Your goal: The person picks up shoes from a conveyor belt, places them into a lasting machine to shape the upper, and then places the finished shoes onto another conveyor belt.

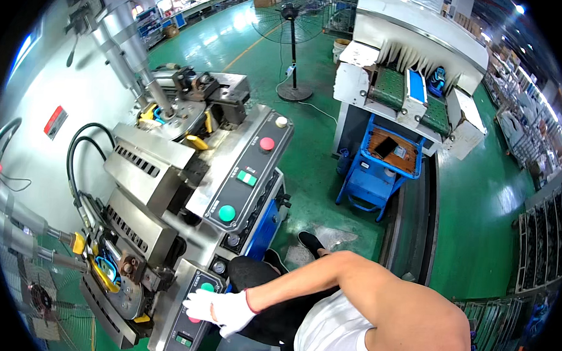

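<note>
My right hand (220, 311), in a white glove, reaches left across my body to the lower control panel (173, 318). Its fingers are stretched and apart over the panel's buttons, partly covering a red button (194, 318). Just beyond the fingers is a green button (208, 288). Whether the fingertips press on anything, I cannot tell. Nothing shows in this hand. My left hand is out of sight. Beside the panel, the machine's lower station (120, 291) carries yellow and blue parts. A second control panel (247, 168) with red and green buttons sits farther up, by the upper station (183, 118).
A blue cart (368, 182) holds a dark phone-like slab (386, 147) on its brown top. Behind it stands a conveyor machine (419, 31) with green belts and a blue shoe (437, 81). A standing fan (291, 50) is at the back. Racks (541, 243) line the right.
</note>
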A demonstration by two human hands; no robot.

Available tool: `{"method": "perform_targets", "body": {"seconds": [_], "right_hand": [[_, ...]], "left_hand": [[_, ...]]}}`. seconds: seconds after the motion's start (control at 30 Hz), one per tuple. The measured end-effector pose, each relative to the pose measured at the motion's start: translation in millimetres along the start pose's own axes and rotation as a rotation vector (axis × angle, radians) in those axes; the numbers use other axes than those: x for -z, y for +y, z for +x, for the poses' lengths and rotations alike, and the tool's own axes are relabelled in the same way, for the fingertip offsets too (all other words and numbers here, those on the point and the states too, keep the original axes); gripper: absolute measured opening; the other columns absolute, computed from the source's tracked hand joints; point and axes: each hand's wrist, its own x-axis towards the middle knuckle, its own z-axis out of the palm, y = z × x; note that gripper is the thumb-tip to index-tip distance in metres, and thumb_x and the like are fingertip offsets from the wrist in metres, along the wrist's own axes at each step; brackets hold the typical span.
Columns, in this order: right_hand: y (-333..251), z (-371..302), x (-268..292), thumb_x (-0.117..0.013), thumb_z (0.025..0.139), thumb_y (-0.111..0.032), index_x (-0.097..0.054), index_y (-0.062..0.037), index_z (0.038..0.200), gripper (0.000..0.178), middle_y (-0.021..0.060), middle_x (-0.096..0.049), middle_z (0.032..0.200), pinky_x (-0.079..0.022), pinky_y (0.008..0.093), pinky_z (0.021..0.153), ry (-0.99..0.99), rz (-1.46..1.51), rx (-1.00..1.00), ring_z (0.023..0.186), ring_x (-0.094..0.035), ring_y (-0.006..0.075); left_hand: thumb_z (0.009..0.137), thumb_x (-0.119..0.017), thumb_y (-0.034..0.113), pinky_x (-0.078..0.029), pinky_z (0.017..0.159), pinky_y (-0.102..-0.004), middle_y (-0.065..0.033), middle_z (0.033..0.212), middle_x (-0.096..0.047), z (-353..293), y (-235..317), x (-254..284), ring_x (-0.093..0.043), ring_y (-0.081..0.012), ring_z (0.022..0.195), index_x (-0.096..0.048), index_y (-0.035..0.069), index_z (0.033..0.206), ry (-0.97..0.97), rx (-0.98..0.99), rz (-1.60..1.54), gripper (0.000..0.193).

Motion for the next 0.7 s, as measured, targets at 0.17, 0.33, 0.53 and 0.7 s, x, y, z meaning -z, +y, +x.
{"method": "perform_targets", "body": {"seconds": [0.17, 0.33, 0.53, 0.7], "right_hand": [[-41, -134, 27, -0.085, 0.077, -0.044, -0.019, -0.0020, 0.166, 0.118, 0.0299, -0.017, 0.171, -0.017, 0.0551, 0.129, -0.134, 0.313, -0.261, 0.158, -0.018, 0.0483], [-46, -226, 12, -0.089, 0.075, -0.050, -0.024, -0.0021, 0.164, 0.120, 0.0259, -0.032, 0.163, -0.028, 0.0460, 0.127, 0.466, 0.158, -0.457, 0.154, -0.031, 0.0415], [-104, -316, 86, -0.081, 0.087, -0.016, -0.038, 0.0020, 0.155, 0.082, 0.0157, -0.052, 0.153, -0.044, 0.0379, 0.117, 1.490, 0.559, -0.493, 0.140, -0.053, 0.0242], [-81, -427, 166, -0.077, 0.092, -0.008, -0.056, -0.0028, 0.143, 0.055, 0.0074, -0.065, 0.133, -0.049, 0.0367, 0.109, 2.031, -0.074, -0.575, 0.120, -0.062, 0.0175]], "left_hand": [[0.098, -0.072, 0.017, -0.055, 0.080, -0.0432, -0.0142, 0.093, -0.071, 63, 159, -20, -0.068, -0.0321, 0.085, -0.072, 0.004, 0.095, 0.072, -0.382, -0.259, 0.013], [0.092, -0.067, 0.002, -0.053, 0.081, -0.0403, -0.0116, 0.089, -0.068, 110, 321, -79, -0.068, -0.0298, 0.084, -0.066, 0.003, 0.086, -0.081, -0.696, -0.520, 0.006], [0.083, -0.080, 0.003, -0.057, 0.092, -0.0403, -0.0174, 0.123, -0.068, 91, 523, -85, -0.070, -0.0293, 0.104, -0.068, 0.005, 0.124, -0.395, -1.211, -0.766, 0.042], [0.079, -0.086, 0.008, -0.056, 0.098, -0.0450, -0.0239, 0.134, -0.065, 57, 586, -78, -0.067, -0.0406, 0.119, -0.065, 0.001, 0.129, -0.598, -1.624, -0.733, 0.055]]}}
